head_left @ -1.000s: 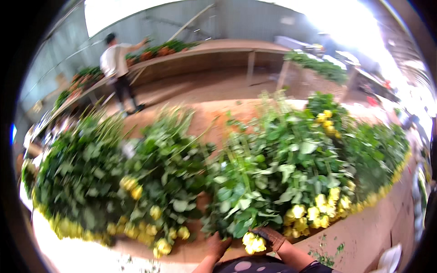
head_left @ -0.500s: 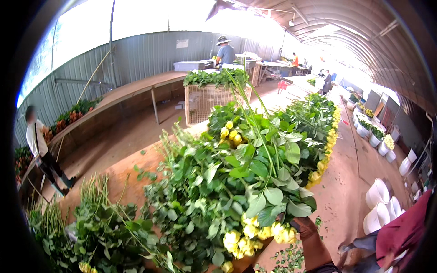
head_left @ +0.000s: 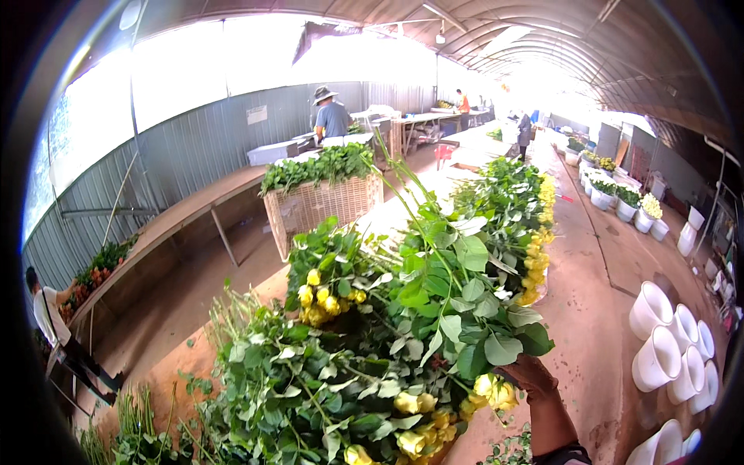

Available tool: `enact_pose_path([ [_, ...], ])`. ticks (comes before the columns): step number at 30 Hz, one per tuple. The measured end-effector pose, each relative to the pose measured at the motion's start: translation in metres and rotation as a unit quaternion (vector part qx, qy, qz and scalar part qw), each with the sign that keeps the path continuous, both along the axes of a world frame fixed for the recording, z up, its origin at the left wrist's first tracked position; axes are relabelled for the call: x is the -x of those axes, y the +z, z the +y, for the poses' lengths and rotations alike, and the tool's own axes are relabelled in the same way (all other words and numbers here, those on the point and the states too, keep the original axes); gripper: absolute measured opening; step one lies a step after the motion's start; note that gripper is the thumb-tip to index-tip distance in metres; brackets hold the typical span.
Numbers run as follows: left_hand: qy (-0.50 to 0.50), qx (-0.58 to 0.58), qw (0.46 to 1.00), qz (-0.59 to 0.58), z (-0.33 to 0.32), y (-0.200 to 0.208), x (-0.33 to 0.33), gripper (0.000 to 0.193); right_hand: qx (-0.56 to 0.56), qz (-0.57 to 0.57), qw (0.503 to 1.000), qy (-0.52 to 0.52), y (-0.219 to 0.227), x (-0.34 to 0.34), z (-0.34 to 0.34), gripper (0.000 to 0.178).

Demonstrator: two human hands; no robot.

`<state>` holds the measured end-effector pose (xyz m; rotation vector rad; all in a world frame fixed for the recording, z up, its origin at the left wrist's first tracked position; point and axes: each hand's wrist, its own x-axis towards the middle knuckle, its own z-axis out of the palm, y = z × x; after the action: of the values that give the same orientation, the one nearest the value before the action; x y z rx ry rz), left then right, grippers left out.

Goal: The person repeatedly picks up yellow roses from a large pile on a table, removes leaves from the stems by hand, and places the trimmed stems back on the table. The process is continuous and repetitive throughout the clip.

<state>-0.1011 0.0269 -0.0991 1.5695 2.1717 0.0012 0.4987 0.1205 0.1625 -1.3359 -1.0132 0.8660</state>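
My right hand (head_left: 535, 377) reaches in from the lower right and is closed around yellow roses (head_left: 496, 390), close below their leaves. Their long green stems (head_left: 415, 198) point up and away, blooms toward me. Much of my fingers is hidden behind leaves and petals. Beneath and to the left lies a large heap of leafy rose stems (head_left: 271, 380), with yellow blooms (head_left: 422, 434) along its near edge. Another bunch of yellow roses (head_left: 318, 298) lies just beyond it. My left hand is not in view.
A row of yellow roses (head_left: 535, 263) lines the table's right side. A crate of greenery (head_left: 318, 205) stands beyond the table. White buckets (head_left: 656, 358) stand on the floor at right. One person (head_left: 58, 325) is at the left bench; another (head_left: 333, 120) works behind the crate.
The view has swung right and the heap now sits further left in it. My right hand still holds the roses. The person in maroon at the lower right is out of view.
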Motion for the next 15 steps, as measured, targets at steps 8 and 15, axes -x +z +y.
enact_pose_path([
  [8,-0.039,-0.113,0.992,-0.042,0.074,0.053,-0.074,0.058,0.006,-0.083,0.988,-0.133,0.035,-0.018,-0.051,0.045],
  [15,-0.041,-0.095,0.995,-0.015,0.114,0.065,-0.111,0.056,-0.032,-0.351,0.881,-0.315,0.08,-0.159,-0.069,0.055],
])
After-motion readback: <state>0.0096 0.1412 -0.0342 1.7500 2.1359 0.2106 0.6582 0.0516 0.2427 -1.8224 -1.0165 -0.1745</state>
